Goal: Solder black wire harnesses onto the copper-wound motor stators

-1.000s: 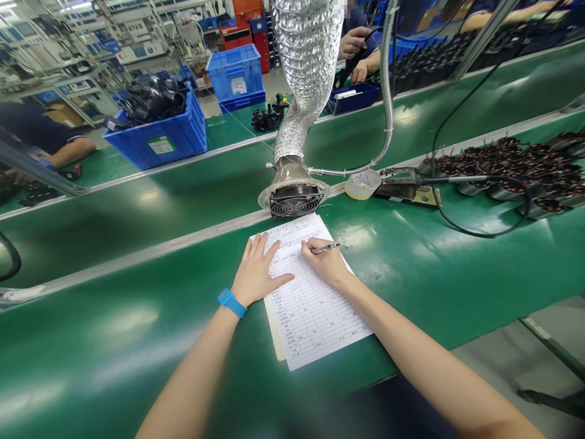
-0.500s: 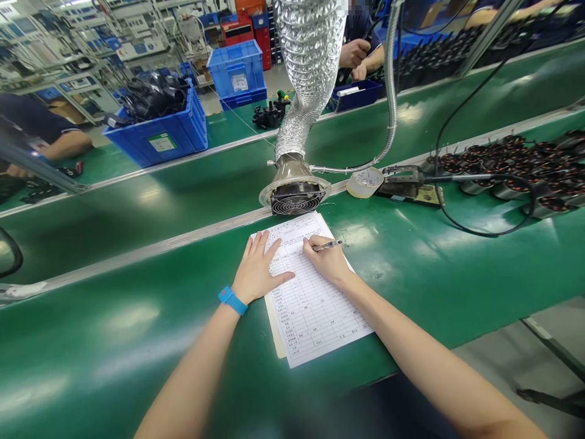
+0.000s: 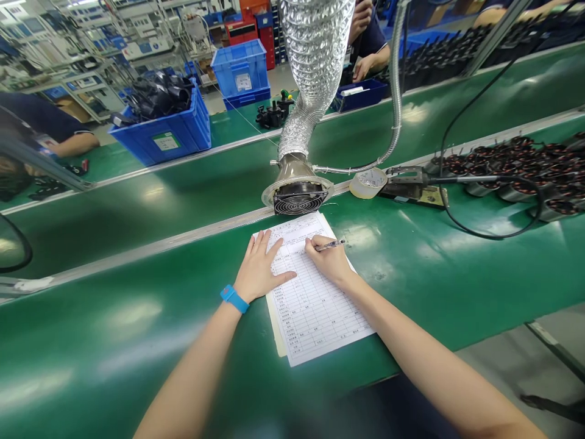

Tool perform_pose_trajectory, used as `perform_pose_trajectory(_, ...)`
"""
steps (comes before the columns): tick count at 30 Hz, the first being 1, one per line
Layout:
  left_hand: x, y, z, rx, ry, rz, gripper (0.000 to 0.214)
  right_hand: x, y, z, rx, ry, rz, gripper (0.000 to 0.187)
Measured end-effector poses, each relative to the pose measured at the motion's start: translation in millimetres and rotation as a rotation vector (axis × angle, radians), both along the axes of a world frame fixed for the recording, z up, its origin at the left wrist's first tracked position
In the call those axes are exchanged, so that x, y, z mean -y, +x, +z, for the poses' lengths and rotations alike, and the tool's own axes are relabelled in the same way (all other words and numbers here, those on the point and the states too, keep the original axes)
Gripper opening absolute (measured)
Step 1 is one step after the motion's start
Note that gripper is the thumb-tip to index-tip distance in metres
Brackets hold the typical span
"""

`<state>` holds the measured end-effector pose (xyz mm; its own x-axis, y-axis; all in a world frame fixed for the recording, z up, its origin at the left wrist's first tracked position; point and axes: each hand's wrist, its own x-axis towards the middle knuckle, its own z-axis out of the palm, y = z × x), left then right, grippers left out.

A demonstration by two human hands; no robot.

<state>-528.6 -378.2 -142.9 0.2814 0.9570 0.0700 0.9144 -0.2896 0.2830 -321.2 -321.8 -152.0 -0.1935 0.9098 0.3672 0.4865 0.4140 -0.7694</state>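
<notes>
A printed form (image 3: 315, 317) with a ruled table lies on the green workbench, and a cream sheet shows under its left edge. Flat on the form's upper left rests my left hand (image 3: 262, 268), fingers spread, with a blue band (image 3: 234, 298) round the wrist. My right hand (image 3: 329, 259) is closed round a pen (image 3: 332, 244) above the upper middle of the sheet; the pen's tip is hidden by the fingers. Just beyond the paper's top edge sits a black fan (image 3: 299, 201) at the mouth of a foil duct (image 3: 292, 131).
A roll of tape (image 3: 367, 183) and a soldering iron (image 3: 411, 177) with a black cable lie right of the fan. Several wound motor parts (image 3: 516, 164) crowd the right. Beyond the channel stands a blue crate (image 3: 162, 140) of black parts; co-workers' arms (image 3: 372, 64) show behind.
The view has shifted slightly, moving the scene a little to the right. My hands keep their places on the form and pen. A co-worker's hand at the back has risen.
</notes>
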Motion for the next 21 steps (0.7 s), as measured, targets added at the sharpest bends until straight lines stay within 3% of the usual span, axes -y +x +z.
perform_pose_trajectory(13, -1.5, -2.9, -1.4, 0.025, -0.026, -0.016, 0.103, -0.2, -0.2, -0.6, 0.003, 0.023, -0.012, 0.041)
perform_pose_trajectory(21, -3.8, -22.7, 5.7, 0.004, -0.127, -0.146, 0.120, 2.0, 2.2, 2.3, -0.061, -0.016, -0.111, 0.040)
